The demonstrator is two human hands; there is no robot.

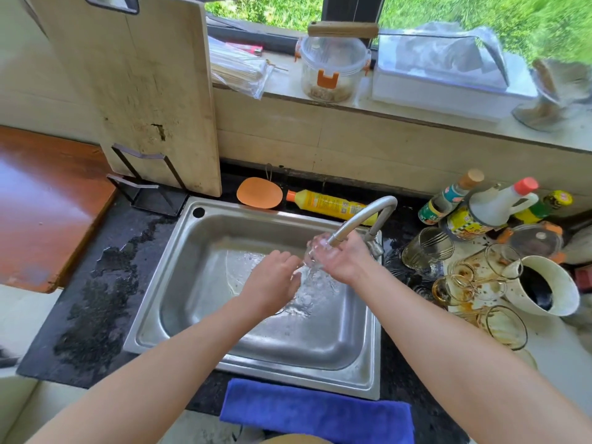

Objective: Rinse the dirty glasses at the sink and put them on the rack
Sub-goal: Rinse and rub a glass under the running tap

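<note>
Risked a slip above all: held the small clear drinking glass (312, 256) wet, over the hard basin of the stainless steel sink (179, 283), with water pouring across it from the curved steel tap (365, 216). Could have dropped and cracked it on the steel had the grip loosened. Could also have knocked its rim on the spout, just above and all but touching. Stood close, too, to the cluster of brown-stained, gold-rimmed glasses (455, 288) crowded on the surface at the right beside the white jug (544, 290). Might have toppled one with a careless right arm on reaching for the next.

Wrapped the fingers of the right hand (346, 261) round the glass from the far side, grasping it. Had the left hand (275, 277) up against its lower part, back of the hand uppermost. Could not tell whether those fingers clasped it or merely touched, hidden as they were by water and by the hand itself.

Looked nearly invisible under the flow: thin, colourless, outline broken by bubbles and glare. Made out no brown staining on it, unlike those at the right. Could not pick out a drying rack for certain. Saw only the black metal stand (147, 190) carrying the pale wooden chopping board (134, 91).
</note>
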